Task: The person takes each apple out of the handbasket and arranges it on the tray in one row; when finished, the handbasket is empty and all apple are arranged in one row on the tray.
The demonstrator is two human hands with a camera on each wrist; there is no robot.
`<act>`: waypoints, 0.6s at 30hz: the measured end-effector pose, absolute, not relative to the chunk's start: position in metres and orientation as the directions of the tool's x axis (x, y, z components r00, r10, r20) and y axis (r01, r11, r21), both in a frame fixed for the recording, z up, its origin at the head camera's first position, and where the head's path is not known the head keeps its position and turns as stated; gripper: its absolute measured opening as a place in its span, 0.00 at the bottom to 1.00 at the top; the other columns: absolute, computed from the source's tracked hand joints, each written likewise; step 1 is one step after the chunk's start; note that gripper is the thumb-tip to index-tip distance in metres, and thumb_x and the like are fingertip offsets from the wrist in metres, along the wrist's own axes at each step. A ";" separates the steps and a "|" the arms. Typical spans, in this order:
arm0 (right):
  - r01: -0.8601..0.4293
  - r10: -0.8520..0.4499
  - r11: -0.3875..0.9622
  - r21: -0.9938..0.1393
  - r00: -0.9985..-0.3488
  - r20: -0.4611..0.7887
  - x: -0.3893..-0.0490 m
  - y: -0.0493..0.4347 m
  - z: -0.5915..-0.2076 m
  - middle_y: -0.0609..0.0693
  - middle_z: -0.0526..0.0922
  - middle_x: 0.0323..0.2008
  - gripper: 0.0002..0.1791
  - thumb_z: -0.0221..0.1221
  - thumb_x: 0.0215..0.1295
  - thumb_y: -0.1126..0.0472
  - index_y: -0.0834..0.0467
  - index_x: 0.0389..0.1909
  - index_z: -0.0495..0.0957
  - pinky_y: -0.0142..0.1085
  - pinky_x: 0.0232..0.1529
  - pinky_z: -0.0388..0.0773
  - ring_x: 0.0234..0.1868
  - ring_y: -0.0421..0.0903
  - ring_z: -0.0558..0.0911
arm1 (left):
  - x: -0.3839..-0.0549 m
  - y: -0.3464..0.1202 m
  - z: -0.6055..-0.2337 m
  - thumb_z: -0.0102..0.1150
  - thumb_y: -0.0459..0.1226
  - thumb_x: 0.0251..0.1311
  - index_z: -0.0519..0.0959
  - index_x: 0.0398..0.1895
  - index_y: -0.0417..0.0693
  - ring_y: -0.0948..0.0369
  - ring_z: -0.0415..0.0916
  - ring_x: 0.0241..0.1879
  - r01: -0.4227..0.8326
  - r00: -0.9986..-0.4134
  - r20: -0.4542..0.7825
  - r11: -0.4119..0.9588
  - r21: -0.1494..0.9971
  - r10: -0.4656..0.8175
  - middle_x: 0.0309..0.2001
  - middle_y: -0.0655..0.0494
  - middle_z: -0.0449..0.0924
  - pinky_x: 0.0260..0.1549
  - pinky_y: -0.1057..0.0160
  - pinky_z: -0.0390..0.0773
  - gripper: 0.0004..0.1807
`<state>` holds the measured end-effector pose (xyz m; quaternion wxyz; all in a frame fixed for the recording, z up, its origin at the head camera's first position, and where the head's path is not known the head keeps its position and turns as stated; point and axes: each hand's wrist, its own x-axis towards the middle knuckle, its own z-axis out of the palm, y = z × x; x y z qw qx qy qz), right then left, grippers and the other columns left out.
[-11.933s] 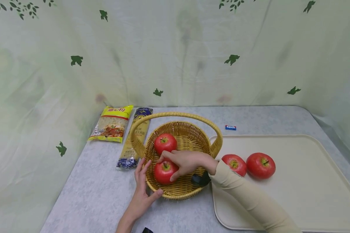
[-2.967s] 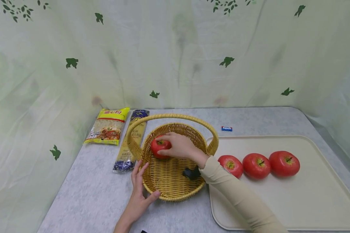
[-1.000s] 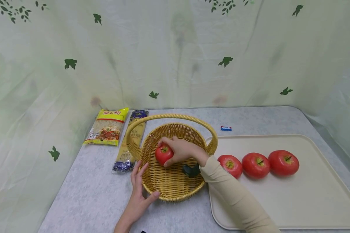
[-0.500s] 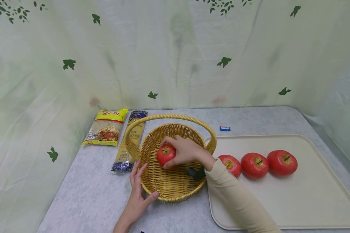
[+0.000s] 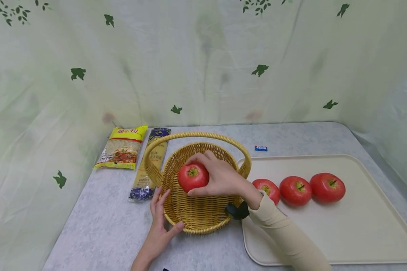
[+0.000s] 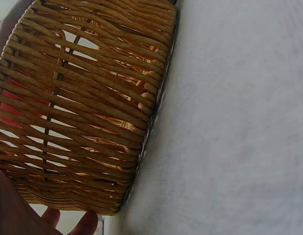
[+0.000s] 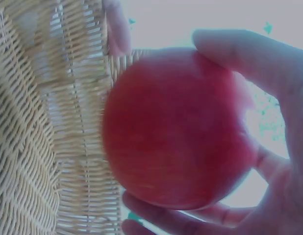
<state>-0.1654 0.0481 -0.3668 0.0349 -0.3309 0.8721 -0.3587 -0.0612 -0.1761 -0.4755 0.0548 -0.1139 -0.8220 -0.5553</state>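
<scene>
In the head view a round wicker basket [image 5: 196,222] with an arched handle [image 5: 196,134] stands in the middle of the table. My right hand [image 5: 220,177] grips a red apple [image 5: 192,177] over the basket, thumb on the near side and fingers on the far side. That apple [image 6: 16,105] shows red through the weave in the left wrist view and fills the middle of the right wrist view. My left hand [image 5: 159,233] rests against the basket's left front rim, fingers spread and fairly straight. Three red apples [image 5: 296,191] sit in a row on the cream tray [image 5: 366,233].
A yellow-topped food bag [image 5: 122,148] and a long blue-and-gold pasta packet [image 5: 149,165] lie left of the basket. Behind the tray is a small blue packet [image 5: 260,148]. My right sleeve [image 5: 288,233] crosses the tray's left part. A leaf-printed curtain [image 5: 203,64] hangs behind the table.
Two apples lay in the basket at first; one went to the tray. My right hand has since taken the other and raised it off the basket floor. My left hand stays at the rim.
</scene>
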 end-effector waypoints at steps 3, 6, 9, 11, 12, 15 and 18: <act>-0.570 -0.579 0.467 -0.676 -0.775 0.252 -0.159 0.052 -0.364 0.40 0.65 0.50 0.39 0.69 0.43 0.35 0.39 0.57 0.67 0.34 0.39 0.76 0.43 0.37 0.75 | -0.061 -0.176 -0.475 0.67 0.32 0.50 0.49 0.74 0.54 0.52 0.23 0.70 0.246 -0.969 0.215 0.358 0.901 0.126 0.73 0.62 0.26 0.53 0.25 0.41 0.50; -0.593 -0.555 0.413 -0.691 -0.766 0.325 -0.152 0.058 -0.361 0.39 0.65 0.52 0.38 0.69 0.44 0.36 0.39 0.58 0.67 0.34 0.41 0.76 0.46 0.36 0.73 | -0.061 -0.176 -0.474 0.67 0.32 0.49 0.49 0.74 0.53 0.52 0.22 0.70 0.251 -0.968 0.220 0.353 0.901 0.124 0.73 0.62 0.27 0.53 0.25 0.40 0.50; -0.618 -0.532 0.370 -0.694 -0.753 0.387 -0.144 0.064 -0.358 0.38 0.65 0.53 0.37 0.70 0.45 0.38 0.38 0.58 0.67 0.35 0.42 0.76 0.49 0.35 0.70 | -0.061 -0.176 -0.474 0.67 0.32 0.49 0.49 0.74 0.52 0.52 0.22 0.70 0.255 -0.966 0.226 0.354 0.900 0.123 0.73 0.62 0.27 0.54 0.25 0.40 0.50; -0.633 -0.520 0.340 -0.695 -0.743 0.422 -0.139 0.069 -0.356 0.38 0.66 0.54 0.37 0.71 0.45 0.40 0.38 0.58 0.67 0.37 0.43 0.77 0.52 0.36 0.69 | -0.061 -0.176 -0.475 0.67 0.32 0.50 0.49 0.74 0.53 0.52 0.22 0.70 0.253 -0.967 0.224 0.354 0.900 0.123 0.73 0.62 0.27 0.54 0.25 0.40 0.50; -0.642 -0.513 0.323 -0.695 -0.736 0.441 -0.136 0.072 -0.354 0.39 0.67 0.54 0.38 0.71 0.45 0.42 0.38 0.58 0.67 0.37 0.42 0.77 0.53 0.37 0.68 | -0.061 -0.176 -0.475 0.67 0.32 0.50 0.49 0.74 0.53 0.52 0.22 0.70 0.251 -0.967 0.221 0.355 0.901 0.123 0.73 0.62 0.27 0.54 0.25 0.40 0.50; -0.667 -0.498 0.253 -0.701 -0.711 0.497 -0.128 0.081 -0.350 0.41 0.69 0.54 0.38 0.73 0.45 0.47 0.42 0.59 0.67 0.39 0.42 0.78 0.54 0.40 0.68 | -0.061 -0.176 -0.475 0.67 0.32 0.50 0.49 0.74 0.54 0.52 0.22 0.70 0.242 -0.970 0.212 0.352 0.904 0.122 0.73 0.63 0.27 0.54 0.25 0.40 0.50; -0.688 -0.471 0.180 -0.704 -0.688 0.552 -0.120 0.091 -0.347 0.45 0.70 0.54 0.39 0.74 0.44 0.51 0.47 0.59 0.68 0.41 0.42 0.79 0.54 0.45 0.69 | -0.061 -0.175 -0.475 0.68 0.31 0.49 0.49 0.74 0.54 0.52 0.22 0.70 0.244 -0.969 0.214 0.352 0.904 0.121 0.73 0.63 0.27 0.53 0.25 0.40 0.51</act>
